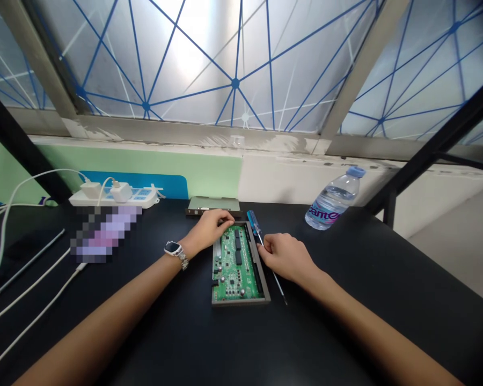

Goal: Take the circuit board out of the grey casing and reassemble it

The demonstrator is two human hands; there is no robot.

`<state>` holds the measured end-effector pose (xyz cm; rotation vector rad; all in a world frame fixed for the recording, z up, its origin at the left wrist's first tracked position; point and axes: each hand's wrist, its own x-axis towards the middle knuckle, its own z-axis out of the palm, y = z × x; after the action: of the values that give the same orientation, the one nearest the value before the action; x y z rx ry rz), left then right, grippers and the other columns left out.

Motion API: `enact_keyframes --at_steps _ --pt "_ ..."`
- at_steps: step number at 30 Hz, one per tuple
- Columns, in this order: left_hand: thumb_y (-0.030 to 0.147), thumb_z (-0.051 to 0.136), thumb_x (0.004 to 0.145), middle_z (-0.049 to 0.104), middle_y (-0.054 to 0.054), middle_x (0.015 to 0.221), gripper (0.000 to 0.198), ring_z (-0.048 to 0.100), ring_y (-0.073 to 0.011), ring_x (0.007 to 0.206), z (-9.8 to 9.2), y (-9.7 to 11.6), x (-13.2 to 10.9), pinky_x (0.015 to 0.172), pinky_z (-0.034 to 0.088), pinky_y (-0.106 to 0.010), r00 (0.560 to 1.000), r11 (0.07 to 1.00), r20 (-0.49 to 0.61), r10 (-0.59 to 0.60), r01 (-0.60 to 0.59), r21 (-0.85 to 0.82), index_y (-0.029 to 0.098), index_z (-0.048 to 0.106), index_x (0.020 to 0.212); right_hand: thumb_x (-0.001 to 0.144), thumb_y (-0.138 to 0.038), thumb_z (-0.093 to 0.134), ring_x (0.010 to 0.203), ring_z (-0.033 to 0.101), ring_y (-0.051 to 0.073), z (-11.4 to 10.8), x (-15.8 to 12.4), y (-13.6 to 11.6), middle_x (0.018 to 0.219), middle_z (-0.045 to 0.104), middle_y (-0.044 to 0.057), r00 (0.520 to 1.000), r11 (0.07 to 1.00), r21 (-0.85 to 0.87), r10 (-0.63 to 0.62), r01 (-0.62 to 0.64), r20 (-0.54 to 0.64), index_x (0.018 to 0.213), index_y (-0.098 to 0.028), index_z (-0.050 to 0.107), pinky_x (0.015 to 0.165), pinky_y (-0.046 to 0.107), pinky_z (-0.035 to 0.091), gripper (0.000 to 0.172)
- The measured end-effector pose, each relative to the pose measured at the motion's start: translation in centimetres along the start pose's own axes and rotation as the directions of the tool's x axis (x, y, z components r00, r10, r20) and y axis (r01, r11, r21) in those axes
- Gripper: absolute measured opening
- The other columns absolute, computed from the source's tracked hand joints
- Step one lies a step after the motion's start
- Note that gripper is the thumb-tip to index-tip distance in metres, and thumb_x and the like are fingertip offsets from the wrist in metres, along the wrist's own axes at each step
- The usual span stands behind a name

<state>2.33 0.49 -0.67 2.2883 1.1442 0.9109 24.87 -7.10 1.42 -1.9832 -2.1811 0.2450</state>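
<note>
A green circuit board [235, 273] sits in a shallow grey metal casing [241, 302] that lies flat on the black table. My left hand [209, 228] is closed at the casing's far end, thumb and fingers pinched on its edge, with the contact partly hidden. On the right long side, my right hand [284, 254] has curled fingers against the casing's rim. A screwdriver [253, 221] with a blue handle lies along that side. Its shaft passes beneath my right fingers, and its tip points towards me.
Behind the casing, a flat metal cover [213, 205] rests near the wall. A water bottle [332, 201] stands tilted-looking at the back right. To the left are a white power strip [143, 199] with chargers, a blurred-out phone-like item [108, 236] and several loose cables [36, 297].
</note>
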Motion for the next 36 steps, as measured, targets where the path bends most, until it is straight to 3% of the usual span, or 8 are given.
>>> enact_keyframes --at_steps 5,9,12,15,19,22,26,36 --pt "0.033 0.06 0.091 0.077 -0.01 0.1 0.021 0.071 -0.0249 0.094 0.0 -0.7 -0.3 0.088 0.054 -0.037 0.986 0.97 0.004 -0.169 0.167 -0.177 0.017 0.073 0.093 0.086 -0.037 0.056 0.059 0.053 0.018 0.2 0.1 0.3 0.068 0.065 0.003 1.0 1.0 -0.009 0.005 -0.005 -0.004 0.067 -0.022 0.055 0.056 0.029 0.022 0.024" --pt "0.031 0.058 0.092 0.076 -0.011 0.105 0.022 0.071 -0.0252 0.098 -0.2 -1.0 -1.1 0.091 0.055 -0.038 0.979 0.961 -0.049 -0.2 0.186 -0.206 0.017 0.072 0.101 0.086 -0.039 0.057 0.061 0.055 0.017 -0.4 0.0 0.2 0.07 0.066 0.001 1.0 1.0 0.016 0.025 -0.025 -0.012 0.074 -0.023 0.061 0.055 0.028 0.022 0.02" --pt "0.029 0.056 0.091 0.077 -0.01 0.103 0.021 0.071 -0.0258 0.097 -0.3 -1.1 -1.6 0.091 0.055 -0.04 0.977 0.965 -0.08 -0.196 0.178 -0.195 0.018 0.072 0.098 0.089 -0.039 0.057 0.061 0.054 0.015 -0.8 -0.4 -0.3 0.07 0.065 -0.001 0.994 0.999 0.039 0.0 0.004 -0.11 0.078 -0.023 0.06 0.054 0.028 0.023 0.02" --pt "0.029 0.057 0.09 0.077 -0.01 0.099 0.02 0.072 -0.0262 0.094 -0.3 -1.0 -1.6 0.088 0.055 -0.04 0.975 0.96 -0.087 -0.203 0.18 -0.216 0.018 0.073 0.095 0.093 -0.037 0.054 0.074 0.057 0.017 -0.8 -1.1 -1.7 0.075 0.064 0.001 0.951 0.979 -0.018 -0.202 0.203 -0.235 0.07 -0.02 0.056 0.057 0.028 0.027 0.029" --pt "0.03 0.06 0.087 0.078 -0.011 0.095 0.02 0.072 -0.0259 0.089 -0.1 -1.0 -1.3 0.085 0.056 -0.039 0.972 0.939 -0.09 -0.216 0.181 -0.293 0.016 0.074 0.091 0.094 -0.039 0.052 0.089 0.057 0.024 -0.3 -1.4 -4.4 0.081 0.066 0.009 0.885 0.892 -0.205 -0.437 0.404 -0.158 0.069 -0.018 0.063 0.061 0.031 0.033 0.035" --pt "0.029 0.06 0.086 0.078 -0.011 0.095 0.019 0.073 -0.0261 0.09 0.0 -1.1 -1.3 0.085 0.056 -0.038 0.968 0.93 -0.101 -0.231 0.189 -0.315 0.016 0.074 0.09 0.092 -0.037 0.052 0.097 0.058 0.031 0.0 -0.9 -5.9 0.085 0.067 0.016 0.903 0.874 -0.3 -0.422 0.383 -0.075 0.076 -0.014 0.072 0.065 0.034 0.039 0.034" --pt "0.033 0.059 0.088 0.079 -0.01 0.097 0.023 0.072 -0.0271 0.091 0.2 -1.3 -1.3 0.085 0.054 -0.037 0.967 0.933 -0.104 -0.234 0.193 -0.305 0.016 0.075 0.091 0.091 -0.033 0.051 0.098 0.059 0.034 0.3 -0.4 -6.5 0.089 0.068 0.018 0.926 0.888 -0.325 -0.369 0.325 -0.083 0.08 -0.011 0.075 0.065 0.037 0.043 0.034" --pt "0.062 0.041 0.096 0.078 -0.01 0.103 0.057 0.069 -0.0289 0.104 -0.2 -1.2 -1.3 0.098 0.048 -0.039 0.949 0.901 -0.111 -0.296 0.239 -0.363 0.017 0.075 0.092 0.086 -0.032 0.057 0.086 0.059 0.021 1.0 0.1 -5.2 0.079 0.066 0.005 0.936 0.958 -0.099 -0.284 0.269 -0.207 0.06 -0.019 0.056 0.052 0.03 0.023 0.03"
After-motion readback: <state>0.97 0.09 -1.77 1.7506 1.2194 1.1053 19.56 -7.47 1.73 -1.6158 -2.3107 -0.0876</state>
